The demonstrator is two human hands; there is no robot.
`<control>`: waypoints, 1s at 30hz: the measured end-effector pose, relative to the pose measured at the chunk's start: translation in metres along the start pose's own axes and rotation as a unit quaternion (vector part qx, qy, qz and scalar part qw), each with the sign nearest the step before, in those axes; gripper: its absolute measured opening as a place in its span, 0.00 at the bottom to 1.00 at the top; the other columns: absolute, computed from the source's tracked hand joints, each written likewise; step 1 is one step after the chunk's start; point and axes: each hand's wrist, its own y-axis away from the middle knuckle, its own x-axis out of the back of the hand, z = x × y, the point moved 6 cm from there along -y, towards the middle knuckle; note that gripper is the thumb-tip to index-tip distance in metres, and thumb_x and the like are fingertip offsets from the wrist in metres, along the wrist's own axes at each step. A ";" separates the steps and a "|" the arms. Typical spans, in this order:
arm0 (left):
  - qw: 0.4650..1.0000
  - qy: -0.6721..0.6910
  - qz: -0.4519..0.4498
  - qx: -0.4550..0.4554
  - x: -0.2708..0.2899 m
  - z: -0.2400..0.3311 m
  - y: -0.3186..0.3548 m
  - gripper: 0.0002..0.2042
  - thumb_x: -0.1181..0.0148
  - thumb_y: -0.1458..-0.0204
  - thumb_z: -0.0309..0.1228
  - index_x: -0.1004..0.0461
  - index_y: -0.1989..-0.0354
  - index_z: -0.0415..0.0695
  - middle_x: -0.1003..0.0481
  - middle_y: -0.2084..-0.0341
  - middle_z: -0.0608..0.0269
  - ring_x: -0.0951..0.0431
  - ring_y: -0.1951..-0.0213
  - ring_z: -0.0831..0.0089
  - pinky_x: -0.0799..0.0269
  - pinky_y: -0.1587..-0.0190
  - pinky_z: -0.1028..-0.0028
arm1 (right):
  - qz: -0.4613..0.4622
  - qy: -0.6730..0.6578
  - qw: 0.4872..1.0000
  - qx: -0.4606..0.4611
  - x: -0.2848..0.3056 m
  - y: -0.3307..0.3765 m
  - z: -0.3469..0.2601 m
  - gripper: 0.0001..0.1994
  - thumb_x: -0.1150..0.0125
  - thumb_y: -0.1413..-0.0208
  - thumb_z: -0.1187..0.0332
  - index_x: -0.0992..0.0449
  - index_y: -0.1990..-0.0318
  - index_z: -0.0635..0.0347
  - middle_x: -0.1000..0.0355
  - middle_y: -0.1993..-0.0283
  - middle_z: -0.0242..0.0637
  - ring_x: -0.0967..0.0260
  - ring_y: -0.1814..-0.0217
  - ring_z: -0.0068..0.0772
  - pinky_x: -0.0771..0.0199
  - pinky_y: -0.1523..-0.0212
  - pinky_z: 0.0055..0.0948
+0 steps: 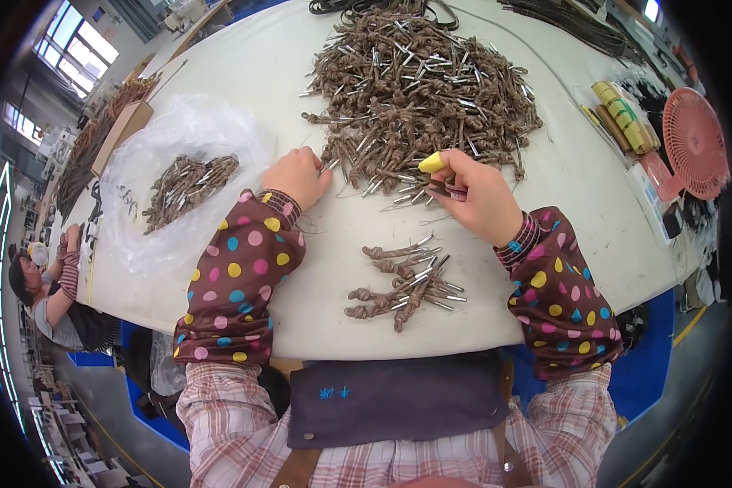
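Note:
A large heap of knotted brown cord pieces with silvery metal tips [419, 98] lies on the pale table. At its lower left edge, my left hand [299, 177] is closed, with one metal-tipped knotted cord [331, 166] at its fingertips. My right hand [484, 199], a yellow cover on one fingertip, grips a small dark tool [449, 190] that looks like thread snips, mostly hidden by the fingers. It is over the heap's near edge. Between my forearms, a small group of the same knotted cords [407, 285] lies nearer to me.
At left, a clear plastic bag [130, 236] holds more knotted cords [189, 191] beside a cardboard box [124, 134]. A pink fan [694, 143] and yellow rolls [626, 118] stand at right. Dark straps [577, 31] lie at the back. Another person [53, 285] sits at far left.

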 end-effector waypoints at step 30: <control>0.779 0.600 -0.171 -0.062 0.003 0.064 0.076 0.14 0.40 0.47 0.27 0.32 0.54 0.38 0.26 0.68 0.66 0.27 0.69 0.81 0.29 0.65 0.81 | 0.039 -0.075 0.996 -0.021 -0.011 0.008 -0.012 0.11 0.34 0.53 0.71 0.26 0.61 0.61 0.29 0.70 0.31 0.38 0.77 0.18 0.36 0.75 0.18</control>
